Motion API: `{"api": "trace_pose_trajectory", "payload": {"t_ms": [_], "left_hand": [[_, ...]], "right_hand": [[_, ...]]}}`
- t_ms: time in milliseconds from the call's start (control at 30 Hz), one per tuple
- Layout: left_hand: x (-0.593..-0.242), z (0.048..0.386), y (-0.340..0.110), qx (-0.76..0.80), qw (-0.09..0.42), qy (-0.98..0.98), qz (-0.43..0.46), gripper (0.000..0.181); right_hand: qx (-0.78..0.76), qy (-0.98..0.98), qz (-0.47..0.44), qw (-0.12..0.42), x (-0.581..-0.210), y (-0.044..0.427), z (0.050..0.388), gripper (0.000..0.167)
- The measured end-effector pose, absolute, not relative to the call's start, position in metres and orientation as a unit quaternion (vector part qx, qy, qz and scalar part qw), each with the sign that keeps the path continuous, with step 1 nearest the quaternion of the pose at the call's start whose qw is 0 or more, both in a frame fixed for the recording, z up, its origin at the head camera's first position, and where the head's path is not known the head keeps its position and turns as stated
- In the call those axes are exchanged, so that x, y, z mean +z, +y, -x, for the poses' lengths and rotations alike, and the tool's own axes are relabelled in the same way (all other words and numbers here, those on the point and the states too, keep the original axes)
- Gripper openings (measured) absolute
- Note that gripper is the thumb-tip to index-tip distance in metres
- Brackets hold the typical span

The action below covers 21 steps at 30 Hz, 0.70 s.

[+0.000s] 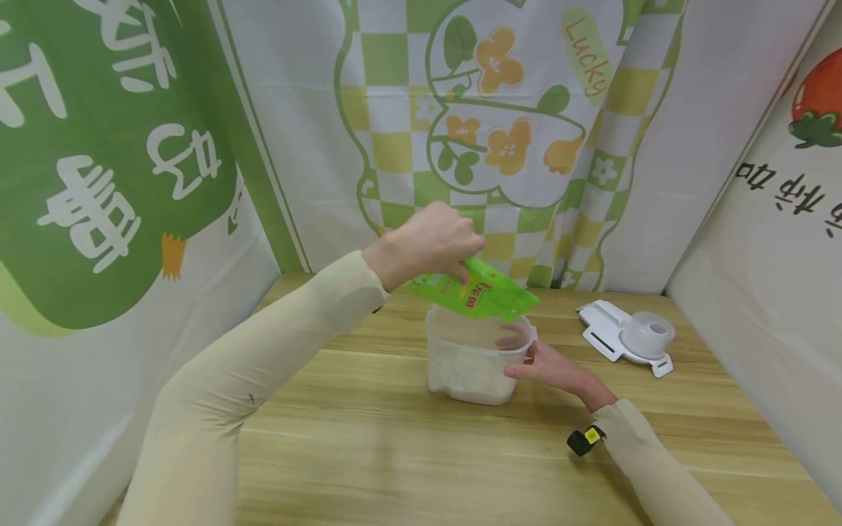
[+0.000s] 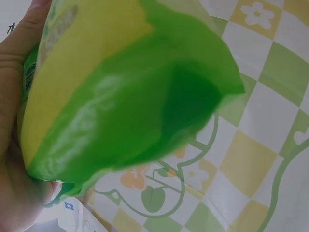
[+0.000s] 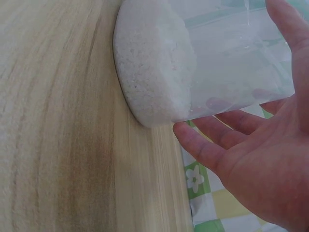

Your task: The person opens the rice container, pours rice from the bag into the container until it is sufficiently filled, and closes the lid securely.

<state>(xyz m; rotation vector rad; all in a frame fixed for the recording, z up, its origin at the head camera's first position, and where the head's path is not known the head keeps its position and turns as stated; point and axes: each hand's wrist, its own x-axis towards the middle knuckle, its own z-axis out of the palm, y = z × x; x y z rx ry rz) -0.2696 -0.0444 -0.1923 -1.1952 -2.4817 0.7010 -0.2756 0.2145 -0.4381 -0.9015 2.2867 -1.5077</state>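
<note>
A clear plastic storage container (image 1: 470, 369) stands upright on the table, its lower part full of white rice (image 3: 149, 72). My left hand (image 1: 430, 245) grips a green and yellow plastic bag (image 1: 483, 296) above the container, the bag slanting down to the right over the rim. In the left wrist view the bag (image 2: 130, 111) looks slack and creased. My right hand (image 1: 555, 365) holds the container's right side, thumb on the near face and fingers behind; the right wrist view shows these fingers (image 3: 203, 145) against the wall. Any flow from the bag is hidden.
To the right on the wooden table (image 1: 368, 453) lies a white lid (image 1: 605, 329) with side clasps and a round translucent cup (image 1: 647, 334) on it. Printed curtains (image 1: 500, 109) close off the back and both sides.
</note>
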Motion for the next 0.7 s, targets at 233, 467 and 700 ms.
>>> {"api": "trace_pose_trajectory", "payload": {"t_ms": [233,467,700], "left_hand": [[-0.1892,0.2662,-0.0438,0.243,0.158,-0.860,0.420,0.047],[-0.1868,0.2645,-0.0437,0.233,0.171,-0.858,0.425,0.045],[-0.1909,0.2646,-0.0528,0.200,0.178,-0.865,0.424,0.044]], "right_hand": [[-0.515,0.788,0.310,0.129,-0.4373,0.2136,0.2748,0.079],[-0.509,0.793,0.311,0.127,-0.4400,0.2147,0.2759,0.078],[-0.508,0.793,0.313,0.120,-0.4391,0.2141,0.2757,0.075]]}}
